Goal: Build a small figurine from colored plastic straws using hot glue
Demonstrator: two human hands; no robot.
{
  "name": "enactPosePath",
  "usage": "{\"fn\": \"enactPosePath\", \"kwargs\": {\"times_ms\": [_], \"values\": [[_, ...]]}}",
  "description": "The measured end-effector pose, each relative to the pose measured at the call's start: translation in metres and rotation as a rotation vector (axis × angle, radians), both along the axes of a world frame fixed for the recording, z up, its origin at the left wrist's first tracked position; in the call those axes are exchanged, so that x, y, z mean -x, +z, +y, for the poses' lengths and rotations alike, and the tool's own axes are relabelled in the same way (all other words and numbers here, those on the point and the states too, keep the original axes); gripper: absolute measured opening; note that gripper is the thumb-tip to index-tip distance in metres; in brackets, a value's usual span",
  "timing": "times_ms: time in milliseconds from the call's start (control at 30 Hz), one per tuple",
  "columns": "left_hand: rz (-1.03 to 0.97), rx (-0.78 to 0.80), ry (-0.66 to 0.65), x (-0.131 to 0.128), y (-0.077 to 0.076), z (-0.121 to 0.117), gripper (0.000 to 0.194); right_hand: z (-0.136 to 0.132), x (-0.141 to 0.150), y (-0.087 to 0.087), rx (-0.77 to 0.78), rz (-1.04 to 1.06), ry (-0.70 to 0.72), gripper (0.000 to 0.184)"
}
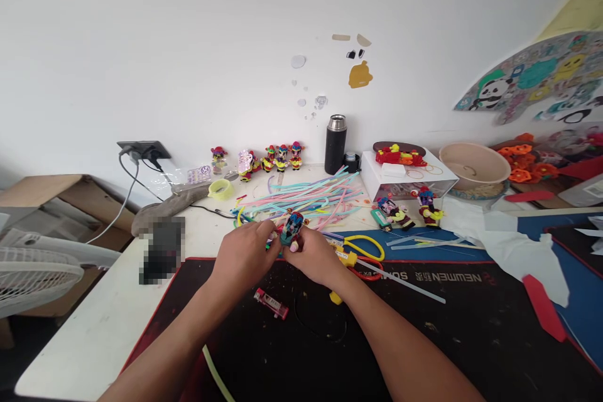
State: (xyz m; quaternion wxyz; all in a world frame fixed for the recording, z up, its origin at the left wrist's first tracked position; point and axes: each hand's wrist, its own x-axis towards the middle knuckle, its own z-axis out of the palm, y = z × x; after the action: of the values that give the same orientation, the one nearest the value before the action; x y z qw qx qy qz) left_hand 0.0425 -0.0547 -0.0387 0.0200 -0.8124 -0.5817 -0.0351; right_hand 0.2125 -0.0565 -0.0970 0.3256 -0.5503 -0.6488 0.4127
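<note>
Between my two hands is a small figurine [293, 226] with a blue hat and a dark painted face, raised a little above the mat. My left hand [245, 251] pinches it from the left side. Fingers of my right hand [315, 257] close on its right and lower side. Its lower body is mostly hidden by the fingers. A yellow glue gun [347, 259] with a long clear glue stick [405, 281] lies beside my right wrist, partly covered by it. Below my hands, a pink-red lighter [272, 303] rests on the black mat [226, 352].
Pastel pipe cleaners [306, 195] are heaped behind my hands. Finished-looking figurines [281, 157] line the wall beside a black thermos [335, 144]. Yellow-and-orange-handled scissors [370, 246] lie right of my hands. A white box [407, 182] and bowl [473, 160] stand right; a fan [38, 273] stands left.
</note>
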Motion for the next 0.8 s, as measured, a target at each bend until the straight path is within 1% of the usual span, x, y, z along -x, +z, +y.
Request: {"fn": "enactPosePath", "kwargs": {"times_ms": [133,300,433,500,600,700,800], "values": [[0.005,0.012,-0.026,0.0,0.002,-0.001,0.02,0.0,0.0,-0.001,-0.004,-0.018,0.004,0.006],[-0.116,0.111,-0.027,0.008,0.006,0.0,0.024,0.0,-0.002,0.001,0.012,0.009,0.014,0.009],[-0.306,0.229,-0.013,0.018,0.009,0.002,0.033,0.0,-0.003,0.003,0.03,0.002,0.013,0.018],[-0.416,0.293,-0.026,0.023,0.008,0.004,0.037,-0.001,-0.003,0.003,0.032,0.002,0.016,0.017],[-0.609,0.366,-0.055,0.03,0.005,0.008,0.042,-0.001,-0.002,0.002,0.004,-0.001,0.012,0.012],[-0.804,0.414,-0.077,0.035,0.0,0.012,0.045,-0.001,-0.002,0.002,-0.017,0.006,0.012,0.013],[-0.94,0.452,-0.087,0.038,-0.005,0.012,0.047,-0.001,-0.002,0.002,-0.02,0.018,0.017,0.013]]}}
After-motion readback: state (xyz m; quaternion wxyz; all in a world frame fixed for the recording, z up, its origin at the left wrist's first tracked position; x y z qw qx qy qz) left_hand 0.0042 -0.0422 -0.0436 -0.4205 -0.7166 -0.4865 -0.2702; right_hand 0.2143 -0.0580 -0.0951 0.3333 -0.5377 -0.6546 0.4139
